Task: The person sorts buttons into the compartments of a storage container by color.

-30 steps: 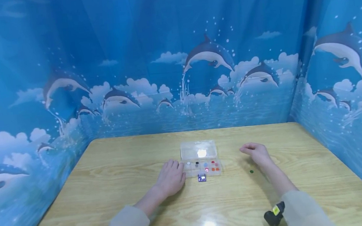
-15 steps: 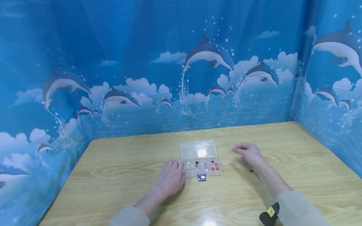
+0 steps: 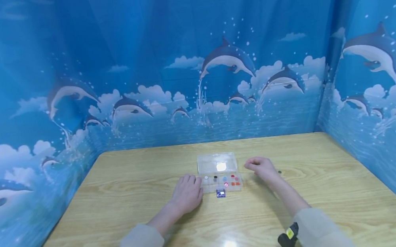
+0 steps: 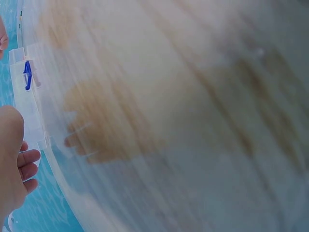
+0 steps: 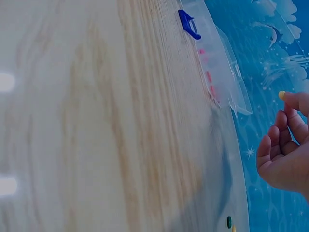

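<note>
A clear plastic compartment box [image 3: 210,188] stands on the table with its lid [image 3: 207,164] raised behind it. Small coloured pieces lie in its compartments, and a blue latch [image 3: 220,193] shows at its front. My left hand [image 3: 186,194] holds the box's left end, thumb near the front corner and fingers [image 4: 29,170] curled at the side. To the right of the box, above the table, my right hand [image 3: 264,169] pinches a tiny yellow piece [image 5: 282,95] between thumb and forefinger. Its other fingers are loosely curled.
A small green piece [image 3: 279,172] lies on the wooden table [image 3: 117,179] beyond the right forearm. In the right wrist view a yellow bit [image 5: 234,229] shows beside it. A blue dolphin-print curtain [image 3: 158,83] hangs behind the table and along its sides.
My right hand has moved left toward the box. The forearm now covers the green spot seen nearer before, and a green piece shows on its far side. My left hand has stayed put.
</note>
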Demonstrator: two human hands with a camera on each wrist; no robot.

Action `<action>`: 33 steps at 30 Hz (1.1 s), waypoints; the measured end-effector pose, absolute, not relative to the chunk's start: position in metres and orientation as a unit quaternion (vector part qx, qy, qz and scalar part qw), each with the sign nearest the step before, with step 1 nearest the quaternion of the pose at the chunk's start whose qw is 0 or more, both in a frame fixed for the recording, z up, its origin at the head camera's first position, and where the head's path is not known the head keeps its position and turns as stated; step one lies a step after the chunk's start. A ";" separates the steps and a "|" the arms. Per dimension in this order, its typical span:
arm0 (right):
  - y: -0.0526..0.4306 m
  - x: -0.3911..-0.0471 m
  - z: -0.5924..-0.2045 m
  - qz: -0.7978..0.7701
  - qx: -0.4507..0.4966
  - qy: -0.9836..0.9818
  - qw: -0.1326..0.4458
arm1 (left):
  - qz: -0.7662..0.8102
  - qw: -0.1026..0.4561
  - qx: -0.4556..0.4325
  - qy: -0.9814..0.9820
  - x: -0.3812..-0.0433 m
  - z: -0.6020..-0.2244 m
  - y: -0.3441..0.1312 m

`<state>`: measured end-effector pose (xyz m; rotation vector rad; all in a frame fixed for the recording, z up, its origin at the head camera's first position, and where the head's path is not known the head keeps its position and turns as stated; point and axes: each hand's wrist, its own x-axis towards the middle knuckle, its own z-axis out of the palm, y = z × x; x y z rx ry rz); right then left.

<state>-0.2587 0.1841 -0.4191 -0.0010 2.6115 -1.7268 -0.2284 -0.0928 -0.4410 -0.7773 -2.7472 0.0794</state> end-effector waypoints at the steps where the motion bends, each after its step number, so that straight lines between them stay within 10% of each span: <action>1: 0.182 -0.258 -0.419 -0.551 -0.001 0.835 0.007 | 0.026 0.142 -0.270 -0.952 -0.229 -0.441 -0.093; 33: 0.123 -0.254 -0.422 -0.580 -0.030 0.814 0.023 | 0.032 0.128 -0.265 -0.955 -0.230 -0.440 -0.092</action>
